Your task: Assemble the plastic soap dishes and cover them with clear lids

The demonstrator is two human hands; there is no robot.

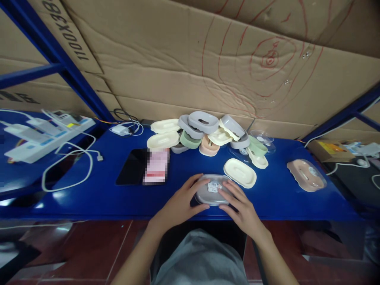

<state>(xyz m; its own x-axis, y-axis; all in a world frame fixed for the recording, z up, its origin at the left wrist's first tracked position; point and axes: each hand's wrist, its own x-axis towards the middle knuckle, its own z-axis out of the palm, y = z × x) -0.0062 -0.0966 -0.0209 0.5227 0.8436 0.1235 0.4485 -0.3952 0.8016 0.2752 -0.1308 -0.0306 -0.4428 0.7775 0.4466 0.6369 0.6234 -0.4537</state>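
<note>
Grey lidded dish (211, 197) between left fingers (198, 185) and right fingers (230, 198), in their shared grasp

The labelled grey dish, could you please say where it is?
The grey dish is below and right of the head view's centre, between left hand and right hand.

power strip (49, 141): left | white charger (120, 130): rear-left | cardboard (166, 55): red-lined

Soft, even light covered the blue tabletop (97, 202), while the floor (89, 253) below lay dimmer. Wide-angle distortion slanted the blurry outer edges, and coarse pixels masked the phone screen (156, 166).
</note>
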